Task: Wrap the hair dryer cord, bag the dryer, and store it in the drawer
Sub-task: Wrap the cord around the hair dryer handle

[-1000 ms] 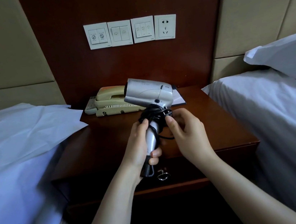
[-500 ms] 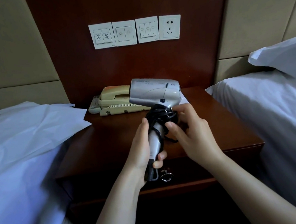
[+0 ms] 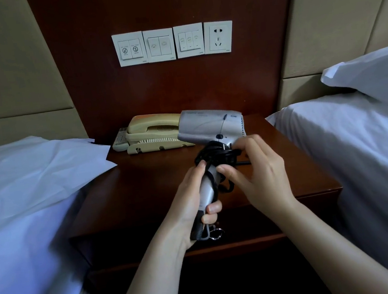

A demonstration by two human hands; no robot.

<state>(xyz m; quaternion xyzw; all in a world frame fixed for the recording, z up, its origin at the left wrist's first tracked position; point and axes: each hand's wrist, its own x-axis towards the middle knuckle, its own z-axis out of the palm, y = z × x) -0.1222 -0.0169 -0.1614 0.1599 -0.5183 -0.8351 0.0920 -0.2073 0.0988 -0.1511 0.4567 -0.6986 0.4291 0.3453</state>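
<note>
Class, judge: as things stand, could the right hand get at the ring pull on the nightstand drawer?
Probably yes, once freed. The right hand pinches the black cord wound on the hair dryer; the ring pull hangs below it, crowded only by the left hand gripping the dryer's handle.

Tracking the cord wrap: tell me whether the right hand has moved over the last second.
Yes, slightly. Against the phone, the right hand has shifted rightward, its fingers reaching round the far side of the cord.

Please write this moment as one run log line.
step: cord wrap | left hand: grips hair dryer handle | right hand: pinches cord | drawer: closed
</note>
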